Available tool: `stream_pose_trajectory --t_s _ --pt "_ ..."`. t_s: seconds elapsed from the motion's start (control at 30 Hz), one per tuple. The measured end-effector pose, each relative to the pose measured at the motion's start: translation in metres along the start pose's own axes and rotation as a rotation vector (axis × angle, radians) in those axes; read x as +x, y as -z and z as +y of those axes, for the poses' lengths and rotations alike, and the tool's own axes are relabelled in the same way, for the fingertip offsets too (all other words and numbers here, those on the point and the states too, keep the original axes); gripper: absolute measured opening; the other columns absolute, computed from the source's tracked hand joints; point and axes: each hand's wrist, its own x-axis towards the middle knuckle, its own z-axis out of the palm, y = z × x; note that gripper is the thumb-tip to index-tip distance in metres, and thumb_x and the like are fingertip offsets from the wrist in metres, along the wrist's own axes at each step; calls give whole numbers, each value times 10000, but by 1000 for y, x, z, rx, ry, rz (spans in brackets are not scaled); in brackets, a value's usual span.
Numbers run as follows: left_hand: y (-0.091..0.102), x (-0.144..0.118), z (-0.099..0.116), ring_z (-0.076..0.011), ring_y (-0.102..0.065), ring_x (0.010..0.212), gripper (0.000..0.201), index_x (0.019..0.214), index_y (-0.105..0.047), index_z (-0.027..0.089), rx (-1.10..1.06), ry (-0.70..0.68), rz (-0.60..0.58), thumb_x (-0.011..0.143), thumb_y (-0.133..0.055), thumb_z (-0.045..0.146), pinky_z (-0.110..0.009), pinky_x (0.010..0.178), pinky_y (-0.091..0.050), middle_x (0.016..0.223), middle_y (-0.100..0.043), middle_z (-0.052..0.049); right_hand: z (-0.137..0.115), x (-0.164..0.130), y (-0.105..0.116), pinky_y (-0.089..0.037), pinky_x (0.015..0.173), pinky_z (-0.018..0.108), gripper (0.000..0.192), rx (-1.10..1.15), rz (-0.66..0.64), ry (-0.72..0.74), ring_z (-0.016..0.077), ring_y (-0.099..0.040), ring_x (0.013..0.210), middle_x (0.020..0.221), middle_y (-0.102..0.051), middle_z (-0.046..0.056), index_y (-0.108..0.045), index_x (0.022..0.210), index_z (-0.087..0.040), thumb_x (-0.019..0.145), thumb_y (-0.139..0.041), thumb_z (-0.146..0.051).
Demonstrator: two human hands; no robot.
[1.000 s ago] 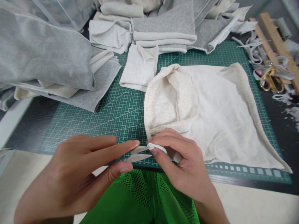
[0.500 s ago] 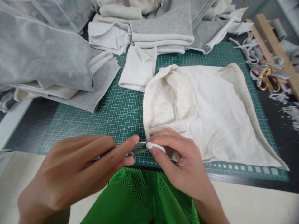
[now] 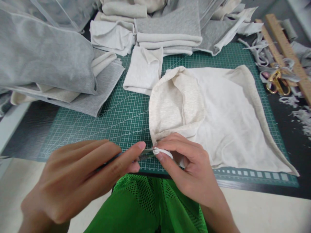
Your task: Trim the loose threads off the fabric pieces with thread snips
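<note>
Our left hand (image 3: 80,181) grips a pair of small metal snips (image 3: 145,154), thumb and forefinger pressed along its slim blades, whose tips meet a tightly rolled white cord end (image 3: 156,151). Our right hand (image 3: 191,171) pinches that cord between thumb and forefinger, at the near left corner of a cream cloth piece (image 3: 218,119). The cloth is soft knit, roughly square, lying flat on the green cutting mat (image 3: 116,119) with its left part folded over to show a speckled, oatmeal-toned face and a rolled hem.

The mat is ruled with a fine pale grid and rests on the counter (image 3: 267,210), whose near edge is smooth and off-white. Behind the mat lie folded fabric stacks (image 3: 167,29) in grey and cream, a bulky grey fleece bundle (image 3: 43,55) at the left, and a small folded white piece (image 3: 143,69). At the far right, gold-handled scissors (image 3: 277,82) lie among thin grey offcuts beside a long wooden ruler (image 3: 289,51). A green mesh garment (image 3: 148,207) shows below our hands.
</note>
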Motion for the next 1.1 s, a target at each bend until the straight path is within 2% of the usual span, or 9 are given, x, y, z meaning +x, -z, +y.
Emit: stream_pose_trajectory --t_s 0.13,0.37,0.5,0.8,1.1 --pt "-1 -1 1 -93 -603 596 512 1384 -599 233 132 -27 -53 886 -716 215 -259 542 -491 762 -666 59 0 0 0 -553 793 312 172 0 4 5 155 -672 842 911 -749 31 -727 961 -203 903 -643 -65" --pt "-2 1 1 -107 -594 579 516 1388 -599 219 143 -85 -49 888 -724 197 -279 527 -485 721 -667 37 1 -1 0 -558 802 322 176 8 7 9 160 -676 842 914 -753 31 -732 970 -211 900 -650 -71" --pt "1 0 4 -124 -598 619 526 1395 -594 213 164 -34 -72 887 -727 179 -309 563 -480 740 -671 24 1 0 0 -572 802 342 180 5 7 -6 173 -682 845 927 -758 40 -739 986 -222 913 -642 -89" --pt "-1 6 9 -135 -605 610 459 1371 -602 172 171 -49 -71 921 -689 199 -311 501 -448 735 -670 13 1 0 0 -566 804 345 172 -5 -2 -5 168 -675 833 913 -757 37 -738 973 -216 913 -639 -89" --pt "0 12 14 -152 -629 587 319 1277 -645 201 188 -53 -63 959 -627 190 -324 454 -433 709 -683 20 1 -1 0 -562 809 332 170 6 0 -2 159 -675 841 911 -754 30 -730 968 -212 911 -640 -80"
